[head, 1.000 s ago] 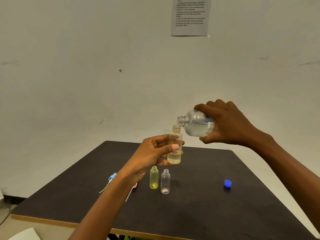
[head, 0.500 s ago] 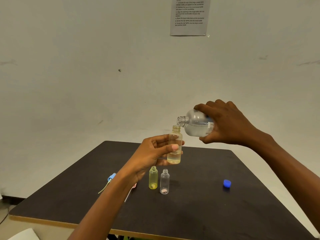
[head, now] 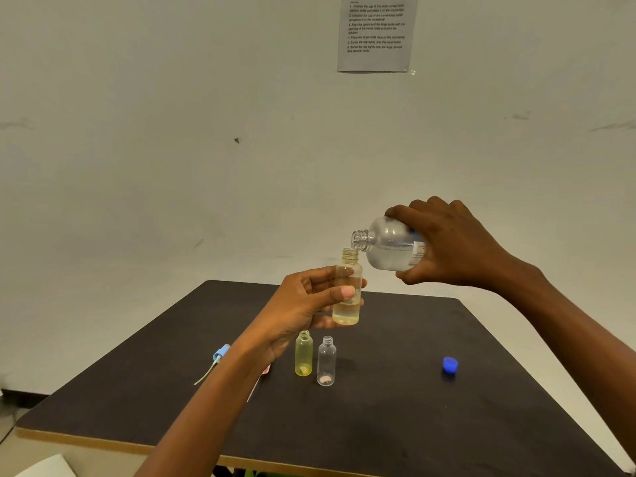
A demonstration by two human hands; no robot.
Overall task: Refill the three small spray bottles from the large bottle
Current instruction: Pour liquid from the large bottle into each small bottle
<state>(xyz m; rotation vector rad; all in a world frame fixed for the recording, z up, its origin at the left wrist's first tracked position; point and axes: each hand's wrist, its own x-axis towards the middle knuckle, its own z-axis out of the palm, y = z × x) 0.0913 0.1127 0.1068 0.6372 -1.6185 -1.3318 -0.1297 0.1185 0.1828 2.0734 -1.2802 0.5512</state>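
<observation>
My left hand (head: 306, 304) holds a small amber-tinted spray bottle (head: 347, 290) upright above the table, uncapped, with liquid in its lower part. My right hand (head: 451, 246) grips the large clear bottle (head: 387, 244), tipped on its side with its open neck just over the small bottle's mouth. Two more small bottles stand uncapped on the table below: a yellow one (head: 304, 354) and a clear one (head: 326, 361).
A blue cap (head: 449, 364) lies on the dark table (head: 378, 425) to the right. A blue spray head with its tube (head: 216, 359) and a pink one (head: 265, 370) lie left of the bottles, partly behind my left arm. A printed sheet (head: 377, 32) hangs on the wall.
Almost nothing differs; both hands keep their pose, with the large bottle tipped over the small one.
</observation>
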